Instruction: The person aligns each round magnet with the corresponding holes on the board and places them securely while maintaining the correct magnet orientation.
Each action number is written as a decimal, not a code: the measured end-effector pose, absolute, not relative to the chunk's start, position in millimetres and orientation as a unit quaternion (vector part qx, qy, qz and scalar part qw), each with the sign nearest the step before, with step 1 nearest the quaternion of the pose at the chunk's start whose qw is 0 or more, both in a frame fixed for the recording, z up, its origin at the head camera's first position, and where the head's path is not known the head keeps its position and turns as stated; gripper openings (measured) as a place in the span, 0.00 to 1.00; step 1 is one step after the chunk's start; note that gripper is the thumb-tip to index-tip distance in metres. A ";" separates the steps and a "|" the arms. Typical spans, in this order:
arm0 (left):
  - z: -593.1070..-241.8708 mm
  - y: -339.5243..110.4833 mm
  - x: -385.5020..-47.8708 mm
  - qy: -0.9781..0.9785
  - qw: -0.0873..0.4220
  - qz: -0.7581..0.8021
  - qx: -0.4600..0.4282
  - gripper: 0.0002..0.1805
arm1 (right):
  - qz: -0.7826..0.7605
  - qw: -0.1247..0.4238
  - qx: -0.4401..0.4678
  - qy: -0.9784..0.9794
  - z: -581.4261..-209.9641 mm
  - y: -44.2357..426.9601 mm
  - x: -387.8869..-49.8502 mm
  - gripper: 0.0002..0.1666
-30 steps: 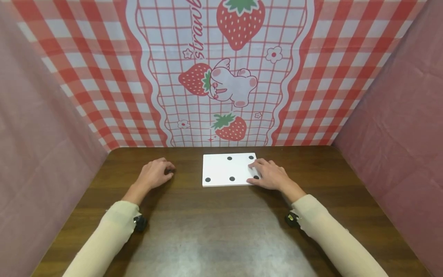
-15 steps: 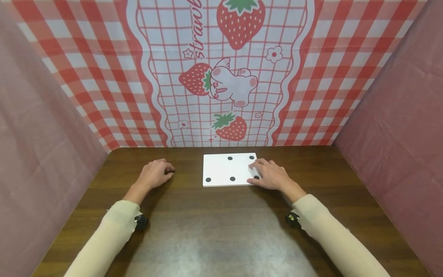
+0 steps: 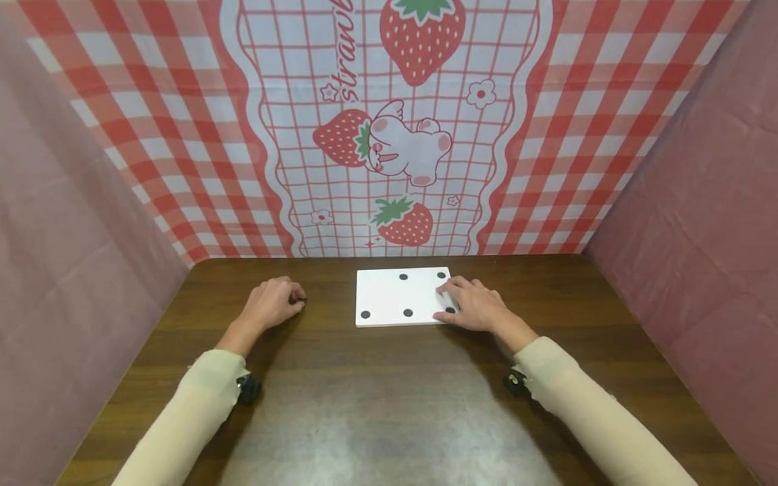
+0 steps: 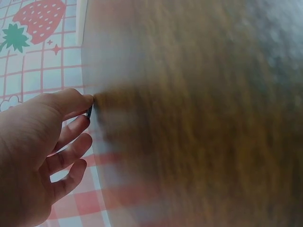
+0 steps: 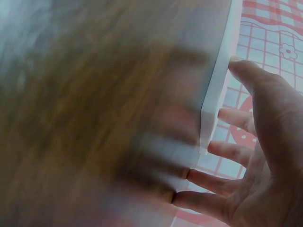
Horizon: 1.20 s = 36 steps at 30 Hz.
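A flat white rectangular board lies near the far edge of the table, with several black round spots on its top. At its right end my right hand rests with spread fingers, touching the top and partly covering the lower right spot. The right wrist view shows the board's edge under the thumb and nearest fingertips. My left hand is on the table, left of the board and apart from it. Between thumb and index finger it pinches a small, thin black piece, seen edge-on; its full shape is hidden.
The brown wooden table stretches toward me in front of the board. Behind it hangs a red-and-white checked strawberry cloth. Pink cloth hangs on both sides. Each wrist wears a small black camera.
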<state>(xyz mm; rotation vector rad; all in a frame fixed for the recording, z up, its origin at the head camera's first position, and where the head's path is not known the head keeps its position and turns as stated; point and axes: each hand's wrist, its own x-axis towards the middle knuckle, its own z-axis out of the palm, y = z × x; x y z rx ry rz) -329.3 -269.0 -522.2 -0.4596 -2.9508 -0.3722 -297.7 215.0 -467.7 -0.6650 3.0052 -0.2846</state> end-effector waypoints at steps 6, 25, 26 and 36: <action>-525.5 -270.0 -332.3 -0.979 0.062 -0.123 -0.148 0.07 | -0.087 0.029 -0.218 0.972 -468.8 216.1 -297.8 0.43; -474.1 -241.2 -299.8 -0.982 0.050 -0.119 -0.137 0.08 | -0.089 0.025 -0.220 0.971 -469.3 215.9 -297.3 0.42; -465.4 -236.5 -294.1 -0.982 0.049 -0.122 -0.134 0.08 | -0.089 0.025 -0.220 0.971 -469.3 215.9 -297.2 0.42; -477.6 -246.9 -308.8 -0.971 0.096 -0.142 -0.167 0.08 | -0.090 0.028 -0.220 0.971 -469.3 217.0 -297.0 0.42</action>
